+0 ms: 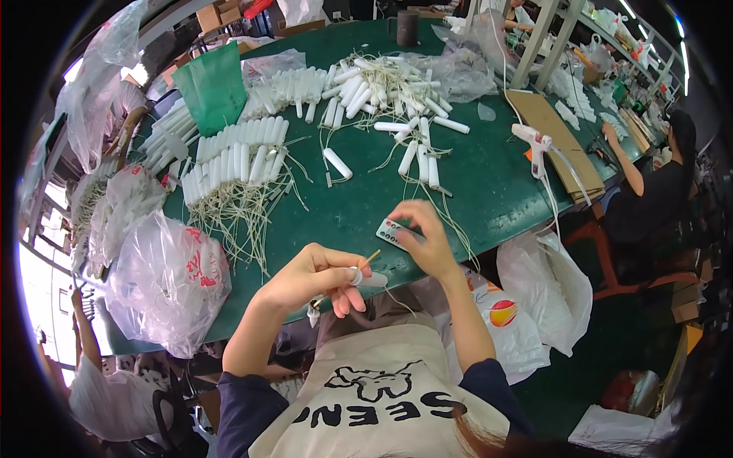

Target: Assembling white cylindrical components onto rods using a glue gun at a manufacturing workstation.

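My left hand is closed near the table's front edge around a short white tube with a thin pale cord. A thin yellowish stick pokes out between its thumb and forefinger. To the right, the thumb and curled fingers of my right hand are on a small light-grey remote control with round buttons, some of them red. Whether the remote rests on the table or is lifted I cannot tell. Farther off, a single white tube lies by itself.
Piles of corded white tubes cover the far side of the green table. A green bag and clear plastic bags stand left. A white glue gun and flat cardboard lie right. A co-worker sits beyond.
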Tool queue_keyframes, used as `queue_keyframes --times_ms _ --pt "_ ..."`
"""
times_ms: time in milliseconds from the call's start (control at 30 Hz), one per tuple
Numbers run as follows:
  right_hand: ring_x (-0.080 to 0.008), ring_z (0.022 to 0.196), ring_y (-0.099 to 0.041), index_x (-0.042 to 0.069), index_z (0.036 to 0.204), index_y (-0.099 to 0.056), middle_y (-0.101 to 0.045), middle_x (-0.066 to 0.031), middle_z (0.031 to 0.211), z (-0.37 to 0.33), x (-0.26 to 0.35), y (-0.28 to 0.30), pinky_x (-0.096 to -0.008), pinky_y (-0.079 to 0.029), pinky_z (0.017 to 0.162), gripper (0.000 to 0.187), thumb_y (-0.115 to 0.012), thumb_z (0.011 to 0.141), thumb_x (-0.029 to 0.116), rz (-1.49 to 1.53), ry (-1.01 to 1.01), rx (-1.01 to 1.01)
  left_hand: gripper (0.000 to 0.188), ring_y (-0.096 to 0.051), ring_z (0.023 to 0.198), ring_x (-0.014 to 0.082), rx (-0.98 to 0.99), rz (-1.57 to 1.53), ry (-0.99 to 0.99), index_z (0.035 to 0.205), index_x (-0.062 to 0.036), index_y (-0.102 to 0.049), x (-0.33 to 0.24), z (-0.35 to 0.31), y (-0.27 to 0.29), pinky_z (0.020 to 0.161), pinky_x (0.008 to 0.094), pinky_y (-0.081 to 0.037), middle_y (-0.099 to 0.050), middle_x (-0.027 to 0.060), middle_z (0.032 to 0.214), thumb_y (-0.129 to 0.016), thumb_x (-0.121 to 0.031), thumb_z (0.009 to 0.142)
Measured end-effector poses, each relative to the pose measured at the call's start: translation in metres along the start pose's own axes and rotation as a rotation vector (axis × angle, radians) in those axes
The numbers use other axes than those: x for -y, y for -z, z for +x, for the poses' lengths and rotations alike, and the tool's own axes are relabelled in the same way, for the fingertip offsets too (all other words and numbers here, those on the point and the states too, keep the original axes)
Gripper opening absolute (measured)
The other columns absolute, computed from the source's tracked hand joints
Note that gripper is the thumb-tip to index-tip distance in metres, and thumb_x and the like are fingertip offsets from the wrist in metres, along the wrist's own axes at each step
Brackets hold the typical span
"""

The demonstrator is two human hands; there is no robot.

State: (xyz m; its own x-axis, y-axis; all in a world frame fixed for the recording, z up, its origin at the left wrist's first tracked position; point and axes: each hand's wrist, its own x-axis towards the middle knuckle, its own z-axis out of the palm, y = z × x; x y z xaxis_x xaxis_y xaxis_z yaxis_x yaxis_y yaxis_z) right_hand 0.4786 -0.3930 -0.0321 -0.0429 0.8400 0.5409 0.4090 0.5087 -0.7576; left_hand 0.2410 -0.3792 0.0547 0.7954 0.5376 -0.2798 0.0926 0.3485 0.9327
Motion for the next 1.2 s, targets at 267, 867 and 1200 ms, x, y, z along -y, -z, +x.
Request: queue_keyframes --times_ms 267,867,1200 --pt "-0.0185 0.076 -0.061 0.001 0.108 -0.058 -0.064 -0.0111 0.089 -0.037 0.047 -0.006 -0.0302 -0.048 0.066 0.026 -0.062 0.082 0.004 0.245 -0.206 0.276 0.028 -0.063 0.056 0.0122 0.06 0.039 -0.073 0.115 0.0047 -0.053 -0.01 0.014 -0.005 0.052 0.0229 -0.052 -0.067 0.017 0.077 -0.048 -0.012 0.093" --pt "-0.0146 0.059 -0.052 0.0 0.102 -0.059 -0.057 -0.0073 0.074 -0.056 0.075 0.02 -0.0269 -0.042 0.053 0.021 -0.063 0.083 0.006 -0.207 -0.213 -0.139 0.02 -0.062 0.081 0.0251 -0.713 1.347 -0.697 0.094 -0.0005 -0.066 0.038 0.074 0.033 0.075 0.0366 -0.05 -0.064 0.0115 0.095 -0.064 -0.015 0.082" --pt "-0.017 0.064 -0.053 0.01 0.107 -0.066 -0.05 -0.0013 0.074 -0.053 0.1 0.007 -0.0299 -0.044 0.051 0.041 -0.066 0.067 0.004 -0.811 0.131 -0.057 0.047 -0.059 0.063 0.0132 -0.085 0.319 0.041 0.098 0.0028 -0.061 0.02 0.054 -0.033 0.054 0.0249 -0.049 -0.063 0.008 0.08 -0.031 -0.033 0.101"
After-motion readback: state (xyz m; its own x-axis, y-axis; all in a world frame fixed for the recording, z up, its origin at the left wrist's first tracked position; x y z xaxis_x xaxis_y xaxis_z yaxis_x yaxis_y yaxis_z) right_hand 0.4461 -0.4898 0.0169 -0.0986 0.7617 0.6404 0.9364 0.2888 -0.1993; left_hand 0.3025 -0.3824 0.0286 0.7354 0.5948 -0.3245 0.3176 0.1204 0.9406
